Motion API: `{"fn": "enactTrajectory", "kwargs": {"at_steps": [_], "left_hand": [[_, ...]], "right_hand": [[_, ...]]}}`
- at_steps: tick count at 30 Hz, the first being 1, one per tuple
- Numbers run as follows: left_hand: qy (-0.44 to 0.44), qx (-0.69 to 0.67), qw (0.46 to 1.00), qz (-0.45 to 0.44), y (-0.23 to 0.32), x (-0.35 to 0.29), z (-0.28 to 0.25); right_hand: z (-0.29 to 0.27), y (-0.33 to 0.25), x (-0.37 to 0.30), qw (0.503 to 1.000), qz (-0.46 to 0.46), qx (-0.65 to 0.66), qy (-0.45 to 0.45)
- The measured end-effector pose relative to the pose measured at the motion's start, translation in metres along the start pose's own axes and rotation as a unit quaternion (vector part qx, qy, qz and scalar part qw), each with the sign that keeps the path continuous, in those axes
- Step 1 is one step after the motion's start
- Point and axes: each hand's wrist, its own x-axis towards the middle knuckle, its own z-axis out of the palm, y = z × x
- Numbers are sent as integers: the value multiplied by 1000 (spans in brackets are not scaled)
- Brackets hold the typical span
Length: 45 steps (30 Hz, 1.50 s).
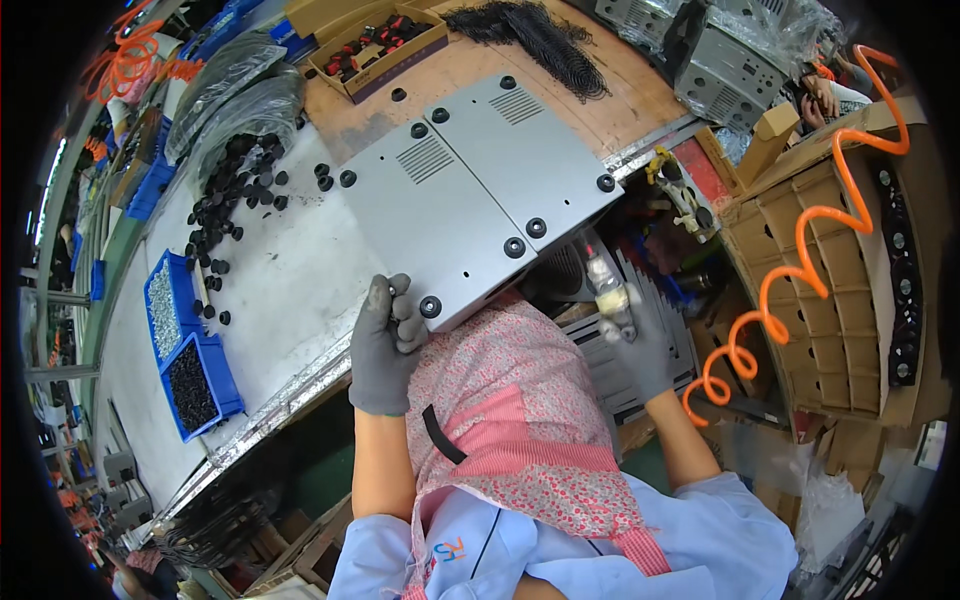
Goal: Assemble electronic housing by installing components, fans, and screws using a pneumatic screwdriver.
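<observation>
Two grey metal casings (425,225) lie side by side at the table's front edge, vent slots up. Black round feet (430,306) sit near their corners. My left hand (385,340), in a grey glove, is beside the near left corner of the left casing. Its fingers are curled, with a tiny shiny piece at the fingertips that I cannot make out. My gloved right hand (645,345) grips a power screwdriver (608,285) with a pale, see-through body. That tool is slightly blurred and apart from the casings, off their near right side.
Loose black feet (240,190) are scattered left of the casings. Two blue bins (225,375) hold silver and black screws. An open cardboard box (430,45) and black cords (545,40) lie behind. An orange coiled hose (800,270) hangs at right, before a divided carton (820,340).
</observation>
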Motion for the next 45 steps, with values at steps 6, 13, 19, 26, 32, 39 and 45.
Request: {"fn": "enactTrajectory", "kwargs": {"at_steps": [6, 13, 19, 26, 32, 39, 45], "left_hand": [[-15, 39, 999, 22, 2, -8, -12], [-4, 66, 998, 18, -5, -5, -7], [41, 138, 989, 26, -10, -1, 0], [11, 168, 985, 36, -4, -8, 8], [-21, 183, 983, 26, -6, -18, 4], [-39, 126, 990, 39, 5, -25, 1], [-25, 118, 992, 40, 12, -23, -16]], "right_hand": [[18, -16, -40, 996, 3, 56, -65], [26, -14, -39, 990, 49, 94, -95], [33, -4, -30, 994, -22, -65, -81], [18, -15, -31, 993, 33, -16, -110], [3, -92, -41, 978, -32, 24, -206], [19, -143, -31, 960, -84, 17, -267], [32, -145, -28, 952, -106, -33, -284]]}}
